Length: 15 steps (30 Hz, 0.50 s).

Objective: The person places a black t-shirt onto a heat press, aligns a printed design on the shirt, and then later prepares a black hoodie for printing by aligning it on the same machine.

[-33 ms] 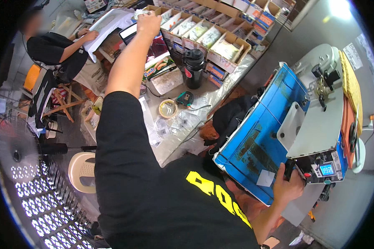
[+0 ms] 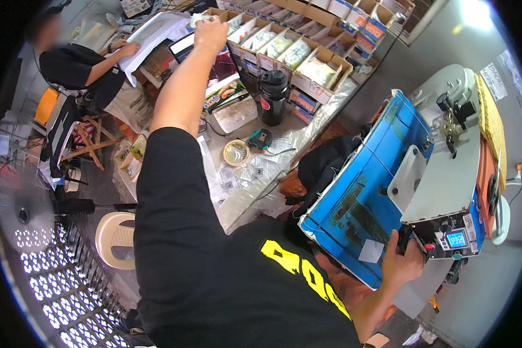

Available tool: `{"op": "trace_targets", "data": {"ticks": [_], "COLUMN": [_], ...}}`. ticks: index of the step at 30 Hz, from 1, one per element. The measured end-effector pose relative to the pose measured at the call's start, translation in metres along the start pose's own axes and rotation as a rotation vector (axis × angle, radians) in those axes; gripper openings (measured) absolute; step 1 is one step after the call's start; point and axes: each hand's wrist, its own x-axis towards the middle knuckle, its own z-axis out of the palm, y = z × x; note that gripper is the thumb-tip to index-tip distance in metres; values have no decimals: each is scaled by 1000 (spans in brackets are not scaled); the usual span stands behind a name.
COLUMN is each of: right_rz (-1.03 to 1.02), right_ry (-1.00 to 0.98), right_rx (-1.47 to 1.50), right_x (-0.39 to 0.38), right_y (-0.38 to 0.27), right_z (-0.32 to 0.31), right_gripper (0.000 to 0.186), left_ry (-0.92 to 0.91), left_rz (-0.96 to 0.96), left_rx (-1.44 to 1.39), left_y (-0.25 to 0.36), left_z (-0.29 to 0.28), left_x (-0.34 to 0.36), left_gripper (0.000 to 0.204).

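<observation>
My left arm stretches to the far side of the table. There my left hand [image 2: 211, 35] is closed, its fingers bent down beside a white item [image 2: 198, 20] at the end of the row of cardboard boxes [image 2: 307, 87]. What its fingers hold, if anything, is hidden. At the right, my right hand [image 2: 402, 262] is wrapped round a black handle [image 2: 405, 233] at the front of a grey machine [image 2: 441, 191] that looks like a heat press. Its lit blue display [image 2: 456, 238] is close to that hand. A blue, worn board [image 2: 354, 203] lies beside the machine, with a small white square [image 2: 370, 251] on it.
A black bottle [image 2: 272, 98], a tape roll [image 2: 236, 153] and a tape measure [image 2: 260, 138] stand on the plastic-covered table [image 2: 243, 203]. Behind my left arm is a tablet [image 2: 182, 46]. Another person [image 2: 78, 75] sits at the far left. A fan [image 2: 23, 214] and a beige plastic chair [image 2: 113, 232] are nearer.
</observation>
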Motion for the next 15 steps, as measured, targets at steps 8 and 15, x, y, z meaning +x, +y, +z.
{"op": "trace_targets", "data": {"ticks": [8,15], "right_rz": [33,21], "right_ry": [-69,-48], "right_rx": [-24,-8], "right_x": [-1,-1], "right_y": [-3,-1], "right_z": [-4,-3], "right_gripper": [48,48], "left_ry": [-4,0], "left_rz": [-45,-31], "left_rx": [50,8], "left_y": [7,5], "left_z": [8,-1], "left_x": [4,-2], "left_gripper": [30,27]}}
